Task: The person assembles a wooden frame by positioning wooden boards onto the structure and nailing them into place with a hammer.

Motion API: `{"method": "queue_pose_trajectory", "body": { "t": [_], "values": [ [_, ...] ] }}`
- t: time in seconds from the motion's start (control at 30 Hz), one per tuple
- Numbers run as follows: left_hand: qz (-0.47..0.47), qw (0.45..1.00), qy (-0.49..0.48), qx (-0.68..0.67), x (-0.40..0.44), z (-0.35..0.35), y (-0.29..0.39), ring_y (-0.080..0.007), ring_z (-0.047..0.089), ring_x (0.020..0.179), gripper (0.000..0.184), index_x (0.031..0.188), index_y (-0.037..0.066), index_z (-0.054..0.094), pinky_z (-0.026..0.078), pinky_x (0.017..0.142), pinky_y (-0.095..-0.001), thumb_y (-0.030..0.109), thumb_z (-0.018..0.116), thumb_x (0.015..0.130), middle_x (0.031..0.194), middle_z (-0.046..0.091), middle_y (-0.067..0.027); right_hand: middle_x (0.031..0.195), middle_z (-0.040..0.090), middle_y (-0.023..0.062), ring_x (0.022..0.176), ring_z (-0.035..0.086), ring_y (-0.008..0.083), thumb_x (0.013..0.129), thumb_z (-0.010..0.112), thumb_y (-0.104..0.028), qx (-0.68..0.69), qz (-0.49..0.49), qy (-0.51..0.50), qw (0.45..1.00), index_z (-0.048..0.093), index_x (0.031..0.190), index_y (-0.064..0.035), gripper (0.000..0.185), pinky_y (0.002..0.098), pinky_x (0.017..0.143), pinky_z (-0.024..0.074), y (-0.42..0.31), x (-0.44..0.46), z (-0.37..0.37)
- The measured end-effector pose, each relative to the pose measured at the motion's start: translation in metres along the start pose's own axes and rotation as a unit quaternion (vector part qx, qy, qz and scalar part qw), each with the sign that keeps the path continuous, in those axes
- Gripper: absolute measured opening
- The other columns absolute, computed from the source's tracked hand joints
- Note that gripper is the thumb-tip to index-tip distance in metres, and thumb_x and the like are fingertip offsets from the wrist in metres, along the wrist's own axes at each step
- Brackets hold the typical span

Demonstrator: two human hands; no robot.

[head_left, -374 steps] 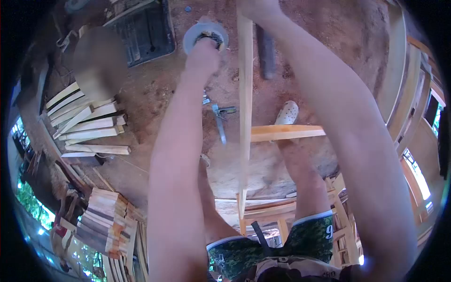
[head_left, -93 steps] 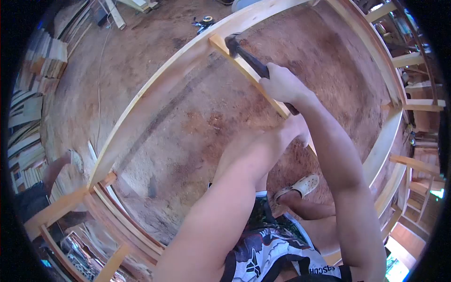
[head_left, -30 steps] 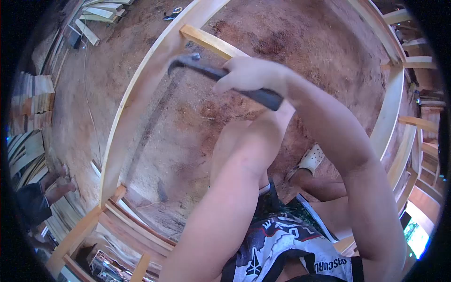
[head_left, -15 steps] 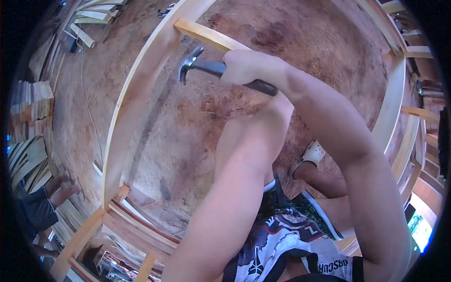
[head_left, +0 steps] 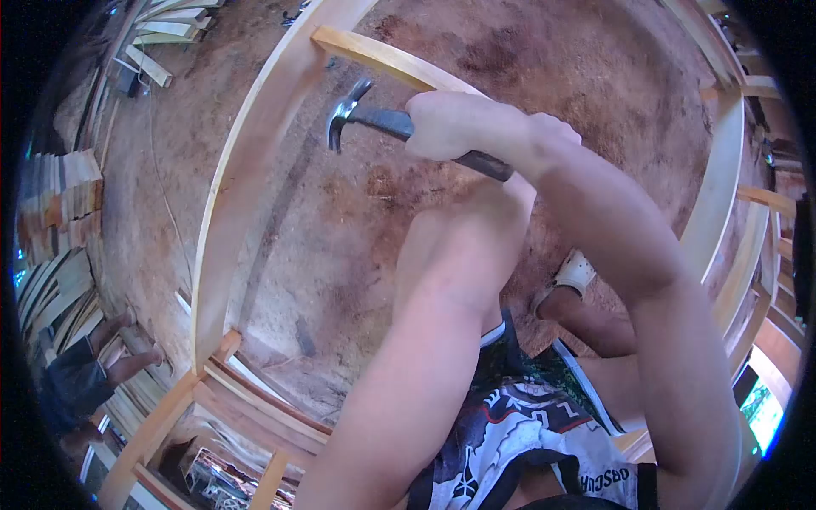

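My right hand (head_left: 455, 127) is closed around the handle of a claw hammer (head_left: 382, 121), whose metal head points left. The handle's dark end sticks out below the palm. Behind the right wrist, only a small part of my left hand (head_left: 559, 129) shows, with the fingers mostly hidden; my left forearm passes under the right one. A wooden crosspiece (head_left: 374, 58) runs from the long curved board (head_left: 242, 161) towards my hands, and its near end is covered by them.
More curved framing (head_left: 718, 183) stands at right, and wooden rails (head_left: 255, 408) cross at lower left. Stacked timber (head_left: 64, 195) and loose boards (head_left: 170, 30) lie along the left side. Another person (head_left: 81, 374) is at lower left. A light clog (head_left: 575, 272) rests on the dirt floor.
The view has shifted slightly. More of my left hand shows behind the right wrist. The hammer stays in my right hand at nearly the same angle.
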State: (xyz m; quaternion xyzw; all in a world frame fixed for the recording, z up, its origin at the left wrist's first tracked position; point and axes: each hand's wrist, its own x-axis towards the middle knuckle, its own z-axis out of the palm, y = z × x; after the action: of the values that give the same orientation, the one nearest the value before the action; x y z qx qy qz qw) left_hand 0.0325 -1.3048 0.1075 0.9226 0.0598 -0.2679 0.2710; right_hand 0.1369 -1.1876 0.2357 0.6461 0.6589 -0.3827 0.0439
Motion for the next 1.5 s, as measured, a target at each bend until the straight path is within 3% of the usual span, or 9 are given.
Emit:
{"method": "queue_pose_trajectory", "body": {
  "t": [0.6,0.73,0.83,0.93,0.97,1.03,1.23,1.43,1.5],
  "values": [
    [-0.065,0.973,0.202,-0.091,0.074,-0.085,-0.022,-0.0303,0.068,0.069,0.038,0.080,0.000,0.071,0.054,0.070,-0.0436,0.036,0.065,0.090,0.072,0.070,-0.0149,0.089,0.067,0.0207,0.086,0.067,0.0306,0.075,0.066,-0.028,0.114,-0.002,-0.005,0.993,0.065,0.105,0.0023,0.042,0.0421,0.078,0.0519,0.023,-0.070,-0.022],
    [-0.081,0.916,0.328,-0.216,0.109,-0.124,-0.040,-0.0296,0.067,0.067,0.039,0.077,-0.001,0.071,0.053,0.069,-0.0437,0.036,0.066,0.090,0.069,0.069,-0.0147,0.087,0.068,0.0178,0.081,0.066,0.0259,0.070,0.081,-0.024,0.251,-0.080,0.178,0.948,0.063,0.104,0.0013,0.046,0.0366,0.072,0.0527,0.055,-0.122,0.001],
    [-0.100,0.781,0.475,-0.393,0.107,-0.150,-0.067,-0.0290,0.067,0.065,0.041,0.075,-0.001,0.071,0.053,0.069,-0.0438,0.037,0.066,0.090,0.067,0.069,-0.0145,0.080,0.065,0.0126,0.069,0.064,0.0217,0.061,0.096,-0.020,0.651,-0.111,0.130,0.739,0.054,0.112,-0.0031,0.068,0.0318,0.065,0.0518,0.060,-0.147,0.032],
    [-0.198,0.527,0.621,-0.546,0.057,-0.168,-0.104,-0.0273,0.066,0.063,0.040,0.076,-0.002,0.069,0.052,0.066,-0.0421,0.035,0.065,0.089,0.070,0.070,-0.0145,0.081,0.067,0.0080,0.074,0.063,0.0138,0.066,0.094,-0.012,0.741,-0.082,0.194,0.637,0.048,0.114,-0.0084,0.066,0.0264,0.066,0.0490,0.078,-0.154,0.098],
    [-0.287,0.479,0.630,-0.540,0.045,-0.164,-0.133,-0.0233,0.064,0.065,0.038,0.080,-0.004,0.066,0.051,0.067,-0.0400,0.032,0.065,0.089,0.074,0.070,-0.0145,0.081,0.067,0.0080,0.074,0.063,0.0138,0.066,0.094,-0.012,0.740,-0.087,0.195,0.637,0.048,0.114,-0.0084,0.066,0.0264,0.066,0.0490,0.097,-0.152,0.121],
    [-0.238,0.303,0.666,-0.639,0.021,-0.158,-0.153,-0.0276,0.068,0.076,0.045,0.088,-0.009,0.065,0.052,0.075,-0.0399,0.036,0.064,0.090,0.078,0.070,-0.0183,0.084,0.066,0.0062,0.081,0.062,0.0140,0.073,0.090,-0.015,0.568,0.035,0.227,0.791,0.055,0.104,-0.0057,0.048,0.0287,0.071,0.0495,0.132,-0.143,0.165],
    [-0.361,0.470,0.643,-0.485,-0.007,-0.156,-0.123,-0.0386,0.068,0.103,0.062,0.101,-0.016,0.066,0.050,0.091,-0.0428,0.044,0.060,0.092,0.106,0.069,-0.0318,0.103,0.072,0.0228,0.100,0.070,0.0358,0.082,0.075,-0.024,0.249,0.136,0.060,0.957,0.065,0.116,0.0021,0.044,0.0433,0.089,0.0541,0.098,-0.063,0.214],
    [-0.351,0.672,0.441,-0.480,0.043,-0.118,-0.092,-0.0359,0.067,0.108,0.073,0.117,-0.013,0.066,0.049,0.095,-0.0411,0.055,0.064,0.092,0.114,0.069,-0.0298,0.109,0.071,0.0246,0.104,0.068,0.0404,0.081,0.072,-0.026,0.248,0.134,0.120,0.952,0.068,0.110,0.0003,0.039,0.0460,0.091,0.0540,0.078,0.051,0.243],
    [-0.331,0.638,0.367,-0.591,0.044,-0.117,-0.075,-0.0166,0.051,0.053,0.054,0.093,0.000,0.070,0.041,0.047,-0.0341,0.054,0.069,0.091,0.068,0.056,-0.0040,0.112,0.071,0.0224,0.107,0.067,0.0310,0.084,0.075,-0.030,0.444,-0.057,0.102,0.888,0.069,0.110,-0.0025,0.039,0.0439,0.092,0.0526,0.080,0.070,0.234]
  ]
}}
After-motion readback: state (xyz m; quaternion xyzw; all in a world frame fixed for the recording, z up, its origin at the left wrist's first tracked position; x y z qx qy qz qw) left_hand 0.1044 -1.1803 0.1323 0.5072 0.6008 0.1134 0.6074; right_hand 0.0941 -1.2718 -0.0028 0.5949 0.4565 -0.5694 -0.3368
